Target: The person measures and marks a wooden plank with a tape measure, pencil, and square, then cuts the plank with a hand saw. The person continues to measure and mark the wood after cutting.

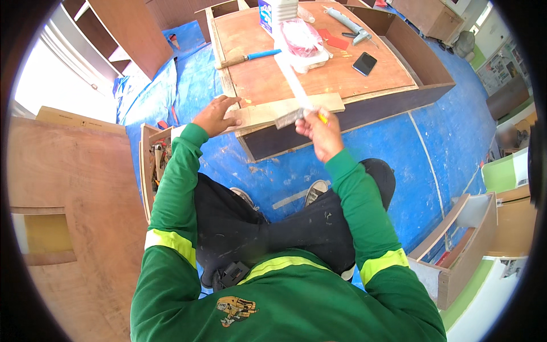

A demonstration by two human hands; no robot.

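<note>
A pale wooden strip point(260, 114) lies along the near edge of the brown wooden panel point(250, 80). My left hand point(215, 116) is at the strip's left end, thumb and forefinger gripping it from either side. Farther right, my right hand point(322, 132) holds a metal square point(289, 118) against the strip. Its bright straight blade point(296, 85) runs away from me across the panel. A small yellow item point(323, 118) shows between the right fingers; its kind is unclear.
On the panel are a white jug point(285, 10), a pink bundle point(300, 37), a caulking gun point(348, 24), a phone point(364, 63) and a tool with a wooden handle and blue shaft point(250, 57). Blue sheeting point(399, 165) covers the floor. An open wooden box point(456, 251) stands right.
</note>
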